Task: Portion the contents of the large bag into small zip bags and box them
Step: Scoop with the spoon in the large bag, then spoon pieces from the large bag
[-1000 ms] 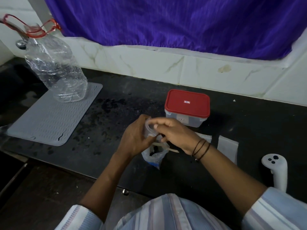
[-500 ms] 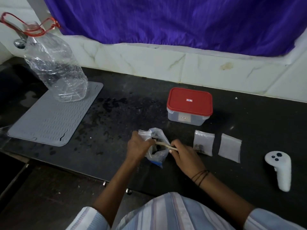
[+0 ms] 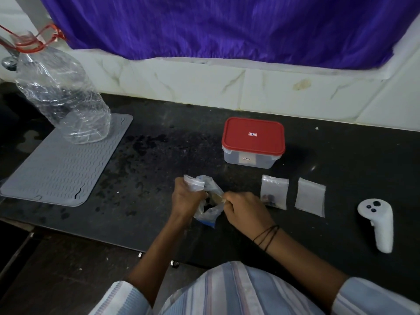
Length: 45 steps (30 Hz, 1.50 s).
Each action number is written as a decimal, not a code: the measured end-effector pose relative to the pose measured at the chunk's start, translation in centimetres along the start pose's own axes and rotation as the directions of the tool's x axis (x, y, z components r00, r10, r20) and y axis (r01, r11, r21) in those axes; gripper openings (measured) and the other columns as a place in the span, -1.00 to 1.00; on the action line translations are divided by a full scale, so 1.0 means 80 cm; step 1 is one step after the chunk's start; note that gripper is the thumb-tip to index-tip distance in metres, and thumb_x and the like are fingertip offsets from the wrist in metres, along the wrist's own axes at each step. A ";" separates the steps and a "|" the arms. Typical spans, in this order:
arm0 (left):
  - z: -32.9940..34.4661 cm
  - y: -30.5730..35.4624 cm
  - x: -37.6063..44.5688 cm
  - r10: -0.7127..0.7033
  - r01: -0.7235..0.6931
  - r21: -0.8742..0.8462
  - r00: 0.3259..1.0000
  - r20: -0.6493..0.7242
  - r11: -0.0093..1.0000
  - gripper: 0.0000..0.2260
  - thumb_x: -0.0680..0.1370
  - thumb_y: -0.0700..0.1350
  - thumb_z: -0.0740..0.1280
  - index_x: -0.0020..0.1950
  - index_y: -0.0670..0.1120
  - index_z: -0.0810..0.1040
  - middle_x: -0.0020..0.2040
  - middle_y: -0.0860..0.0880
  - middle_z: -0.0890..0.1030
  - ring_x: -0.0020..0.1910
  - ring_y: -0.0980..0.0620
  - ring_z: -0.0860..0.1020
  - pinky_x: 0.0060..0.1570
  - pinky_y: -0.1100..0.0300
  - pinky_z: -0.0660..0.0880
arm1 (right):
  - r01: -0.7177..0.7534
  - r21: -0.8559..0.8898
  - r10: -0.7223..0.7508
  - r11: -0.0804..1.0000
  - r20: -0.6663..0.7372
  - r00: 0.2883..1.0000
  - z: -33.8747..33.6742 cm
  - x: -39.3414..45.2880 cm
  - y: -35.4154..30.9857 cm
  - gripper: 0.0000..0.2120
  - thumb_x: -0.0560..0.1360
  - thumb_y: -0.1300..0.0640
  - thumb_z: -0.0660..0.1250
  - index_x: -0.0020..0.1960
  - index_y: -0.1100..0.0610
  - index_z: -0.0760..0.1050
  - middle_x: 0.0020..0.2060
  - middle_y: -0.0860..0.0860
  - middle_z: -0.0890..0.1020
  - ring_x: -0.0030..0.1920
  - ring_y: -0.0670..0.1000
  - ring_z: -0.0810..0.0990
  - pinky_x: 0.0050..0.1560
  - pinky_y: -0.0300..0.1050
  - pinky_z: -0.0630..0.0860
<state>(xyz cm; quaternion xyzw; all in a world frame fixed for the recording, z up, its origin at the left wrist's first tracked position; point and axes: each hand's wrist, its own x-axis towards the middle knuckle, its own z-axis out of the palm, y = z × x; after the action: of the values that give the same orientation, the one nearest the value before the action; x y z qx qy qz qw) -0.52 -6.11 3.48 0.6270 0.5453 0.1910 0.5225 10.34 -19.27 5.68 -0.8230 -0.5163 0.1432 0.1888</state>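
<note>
The large clear bag (image 3: 210, 210) with dark contents and a blue bottom edge rests on the black counter (image 3: 159, 178). My left hand (image 3: 186, 198) grips its bunched top. My right hand (image 3: 246, 211) pinches a tan rubber band (image 3: 218, 197) at the bag's neck, its fingers closed. To the right lie two small zip bags: one (image 3: 273, 192) with a few dark bits inside, the other (image 3: 310, 196) looking empty. A clear box with a red lid (image 3: 253, 138) stands shut behind them.
A crumpled clear plastic bottle (image 3: 63, 98) stands on a grey ribbed mat (image 3: 61, 164) at the left. A white handheld controller (image 3: 378, 223) lies at the right. A purple curtain (image 3: 227, 26) hangs above the tiled wall. The counter's front edge runs just below my hands.
Both hands came down from a raised position with the bag to the counter. My right hand now pulls the rubber band at the bag's neck; the two small zip bags came into view.
</note>
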 end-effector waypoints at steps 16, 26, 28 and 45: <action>0.003 -0.004 0.011 -0.046 0.097 -0.305 0.985 0.169 0.947 -0.62 0.36 -0.44 0.41 0.04 -0.10 0.44 0.08 -0.26 0.59 0.09 -0.28 0.63 0.04 -0.28 0.61 | -0.324 0.460 0.290 0.827 0.144 0.946 0.016 0.006 0.019 -0.81 0.62 0.13 0.18 0.08 0.02 0.57 -0.27 -0.01 0.64 -0.36 -0.10 0.63 -0.32 -0.25 0.56; 0.011 -0.001 0.020 0.026 -0.019 -0.111 0.997 0.069 0.994 -0.71 0.41 -0.36 0.42 0.04 -0.14 0.44 -0.02 -0.16 0.58 -0.10 -0.05 0.60 -0.17 0.03 0.62 | -0.386 0.813 0.412 0.436 0.201 0.889 0.018 -0.014 0.037 -0.78 0.62 0.24 0.16 0.06 0.14 0.59 -0.34 0.11 0.60 -0.43 0.00 0.54 -0.45 -0.19 0.46; 0.012 -0.001 0.019 0.047 -0.045 -0.036 0.998 0.044 0.998 -0.73 0.44 -0.30 0.44 0.06 -0.15 0.45 -0.02 -0.12 0.58 -0.09 -0.02 0.60 -0.17 0.05 0.61 | -0.392 0.813 0.404 0.431 0.215 0.889 0.018 -0.017 0.041 -0.78 0.62 0.24 0.16 0.06 0.14 0.59 -0.34 0.10 0.60 -0.43 -0.01 0.54 -0.44 -0.19 0.47; 0.001 -0.002 0.007 0.241 -0.242 0.291 0.970 0.037 0.926 -0.55 0.34 -0.12 0.55 0.08 -0.07 0.39 0.02 -0.02 0.46 0.03 -0.02 0.46 -0.09 0.12 0.43 | -0.272 0.913 0.454 0.305 0.111 0.884 -0.024 -0.027 0.032 -0.77 0.60 0.28 0.17 0.01 0.22 0.61 -0.40 0.13 0.53 -0.47 0.02 0.46 -0.50 -0.14 0.36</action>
<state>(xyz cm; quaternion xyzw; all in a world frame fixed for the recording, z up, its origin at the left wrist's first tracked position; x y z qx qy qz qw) -0.36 -5.63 3.11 0.7600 0.4861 0.1705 0.3964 12.28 -22.53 6.34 -0.6872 -0.1352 0.3698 0.6106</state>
